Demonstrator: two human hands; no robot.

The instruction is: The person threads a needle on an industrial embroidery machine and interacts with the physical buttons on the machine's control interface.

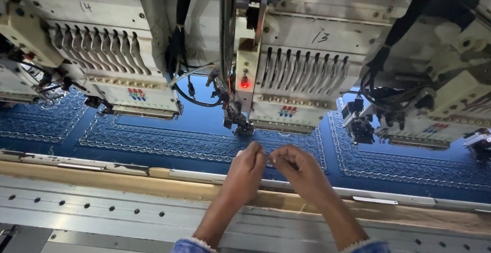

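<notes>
1. Surface, nearest: a grey metal table (102,209) with rows of small holes fills the bottom of the frame. Above it a tan rail (76,179) crosses from left to right.
2. Hands: both forearms enter at bottom centre, with blue cuffs (190,245) cut off by the lower edge. The left hand (245,174) and right hand (299,168) meet just above the rail, fingertips pinched and almost touching each other. A thin thread (267,157) appears to run between the fingertips; it is too fine to confirm, so the hold on it cannot be told for certain.
3. Beyond the hands: blue cloth (204,125) with pale stitched border bands spreads across the middle of the frame, stretched flat.
4. Far: three cream embroidery heads (294,89) hang over the cloth, at upper left, centre and right. The centre head's needle foot (244,128) sits just above the hands. A red lamp (244,83) glows on it.
5. Labels: each head carries a small red-and-blue badge (287,111) low on its face and a handwritten mark near the top.
6. Hidden or cut off: head tops run out of the upper edge; black cables (197,97) between heads are tangled and hard to trace.
</notes>
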